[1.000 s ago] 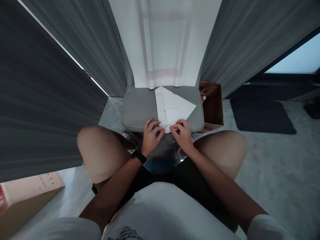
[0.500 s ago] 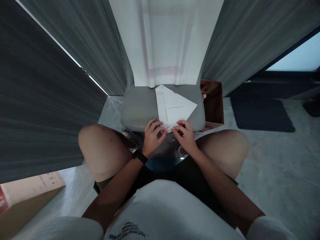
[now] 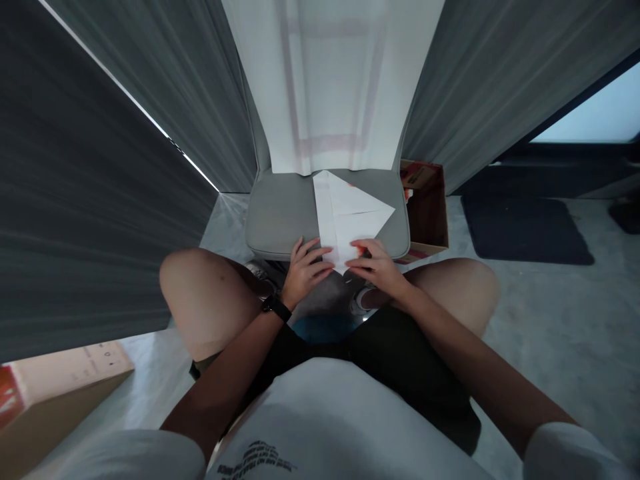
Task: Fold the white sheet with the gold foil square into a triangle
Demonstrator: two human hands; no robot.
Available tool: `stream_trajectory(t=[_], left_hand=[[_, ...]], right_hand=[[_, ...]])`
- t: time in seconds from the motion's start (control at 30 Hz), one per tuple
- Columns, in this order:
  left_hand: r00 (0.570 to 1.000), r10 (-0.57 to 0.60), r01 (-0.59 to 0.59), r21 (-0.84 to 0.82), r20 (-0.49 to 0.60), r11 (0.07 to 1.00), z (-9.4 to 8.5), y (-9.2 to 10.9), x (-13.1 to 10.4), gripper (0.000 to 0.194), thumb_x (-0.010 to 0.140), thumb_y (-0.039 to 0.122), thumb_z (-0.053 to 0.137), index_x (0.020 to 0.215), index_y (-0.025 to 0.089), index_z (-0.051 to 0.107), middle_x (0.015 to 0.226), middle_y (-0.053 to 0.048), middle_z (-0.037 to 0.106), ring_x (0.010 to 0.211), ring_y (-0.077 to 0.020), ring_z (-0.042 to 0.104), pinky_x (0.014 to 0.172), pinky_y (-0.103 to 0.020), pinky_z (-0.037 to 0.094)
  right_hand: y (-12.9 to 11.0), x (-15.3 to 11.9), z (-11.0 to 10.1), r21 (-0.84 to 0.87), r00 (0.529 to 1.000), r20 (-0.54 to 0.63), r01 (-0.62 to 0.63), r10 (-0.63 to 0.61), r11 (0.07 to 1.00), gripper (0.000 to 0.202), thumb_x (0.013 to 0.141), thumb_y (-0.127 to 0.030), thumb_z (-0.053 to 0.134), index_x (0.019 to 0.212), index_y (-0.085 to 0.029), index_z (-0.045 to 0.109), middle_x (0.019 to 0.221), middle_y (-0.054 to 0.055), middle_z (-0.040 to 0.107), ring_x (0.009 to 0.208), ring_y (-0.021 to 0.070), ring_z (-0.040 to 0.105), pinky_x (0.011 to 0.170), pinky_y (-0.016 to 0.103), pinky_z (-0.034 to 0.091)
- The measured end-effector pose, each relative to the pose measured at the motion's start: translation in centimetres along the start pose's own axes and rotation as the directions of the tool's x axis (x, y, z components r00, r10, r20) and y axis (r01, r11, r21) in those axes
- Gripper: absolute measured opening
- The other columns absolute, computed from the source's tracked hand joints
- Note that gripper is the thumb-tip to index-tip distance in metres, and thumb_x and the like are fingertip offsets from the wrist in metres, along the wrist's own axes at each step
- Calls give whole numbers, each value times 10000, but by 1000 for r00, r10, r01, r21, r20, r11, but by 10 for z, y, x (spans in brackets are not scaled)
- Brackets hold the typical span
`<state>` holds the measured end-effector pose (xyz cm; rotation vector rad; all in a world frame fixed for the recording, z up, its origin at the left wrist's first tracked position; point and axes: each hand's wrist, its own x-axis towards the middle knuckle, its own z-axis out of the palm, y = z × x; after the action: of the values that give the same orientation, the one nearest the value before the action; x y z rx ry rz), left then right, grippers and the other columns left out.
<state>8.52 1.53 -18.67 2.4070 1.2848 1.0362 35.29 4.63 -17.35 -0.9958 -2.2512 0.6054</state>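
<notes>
A folded sheet of white paper (image 3: 345,217) lies on the grey chair seat (image 3: 280,210). It has a pointed corner to the right, a long strip along its left side and crease lines across it. Its near corner sticks out past the seat's front edge. My left hand (image 3: 306,270), with a black watch on the wrist, grips the near left edge between thumb and fingers. On the near right edge, my right hand (image 3: 376,267) pinches the paper, where an orange patch shows by the fingers. The thumbs are a short gap apart.
White cloth (image 3: 340,87) hangs over the chair's backrest. An open cardboard box (image 3: 427,207) stands right of the chair, another box (image 3: 70,380) at the lower left. Grey curtains (image 3: 125,167) flank the chair. A dark mat (image 3: 525,230) lies on the floor at right.
The paper's near corner, earlier bent up between my fingertips, now points down toward me. Both hands have shifted slightly apart along the near edges.
</notes>
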Motion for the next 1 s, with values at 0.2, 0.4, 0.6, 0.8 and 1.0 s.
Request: stream_trajectory(t=[0.2, 0.4, 0.6, 0.8, 1.0], left_hand=[[996, -82, 84, 40, -41, 996, 5, 7, 2, 84, 980, 339, 725, 961, 281, 783, 1251, -42, 752, 1395, -292, 558, 1265, -663, 291], [989, -101, 111, 86, -106, 990, 7, 16, 6, 143, 1018, 332, 659, 957, 241, 750, 1295, -84, 691, 1378, -291, 557, 1253, -626, 325], [978, -185, 197, 136, -92, 971, 8, 29, 8, 148, 1032, 303, 623, 970, 227, 733, 1316, -98, 671, 1400, -296, 527, 1281, -616, 275], [972, -187, 207, 143, -142, 968, 9, 28, 11, 158, 1043, 294, 602, 1006, 212, 732, 1309, -117, 663, 1380, -304, 522, 1264, -588, 311], [967, -220, 237, 134, -128, 962, 10, 26, 17, 147, 1038, 303, 614, 1045, 221, 736, 1318, -120, 656, 1386, -318, 507, 1237, -573, 320]], right_hand=[[-2, 2, 4, -15, 998, -48, -33, 32, 999, 158, 984, -369, 692, 927, -268, 800, 1246, 100, 659, 1192, 285, 585, 1063, 520, 498], [-19, 6, 17, -84, 978, -191, -105, 87, 991, 178, 1006, -321, 627, 890, -229, 726, 1215, 122, 661, 1154, 282, 590, 1038, 486, 494], [-50, -2, 29, 33, 829, -456, -347, 323, 937, 249, 985, -422, 616, 842, -224, 666, 1079, 114, 683, 1061, 268, 616, 1000, 455, 497], [-84, -6, 47, 697, 408, -181, -589, 895, 409, 516, 829, -725, 682, 740, -222, 608, 627, -20, 571, 568, 135, 496, 514, 270, 387], [-85, 21, 56, 873, 314, 161, -487, 936, 13, 575, 549, -685, 889, 720, -189, 654, 637, -8, 646, 502, 83, 507, 412, 207, 260]])
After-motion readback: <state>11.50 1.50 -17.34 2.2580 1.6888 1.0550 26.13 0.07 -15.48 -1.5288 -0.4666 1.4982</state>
